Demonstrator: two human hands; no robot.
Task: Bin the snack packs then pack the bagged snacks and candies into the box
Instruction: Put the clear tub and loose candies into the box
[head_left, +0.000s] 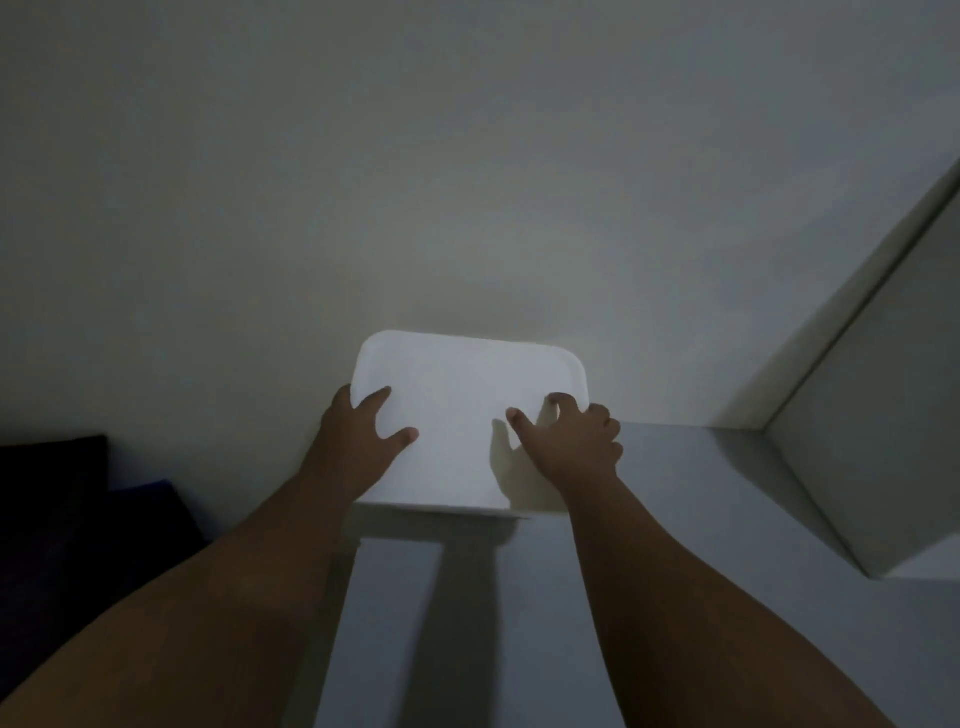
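Observation:
A white box with a rounded lid (457, 400) stands at the back of a grey surface, against the pale wall. My left hand (363, 441) grips the lid's left edge, thumb and a finger on top. Over the right side my right hand (571, 441) rests on the lid, fingers curled at its right edge. The box's contents are hidden under the lid. No snacks or candies are visible. The scene is dim.
The grey surface (675, 597) runs toward me from the wall (415, 182). A pale cabinet or panel (872, 415) rises at the right. Dark blue and black things (78, 519) lie low at the left, beyond the surface's left edge.

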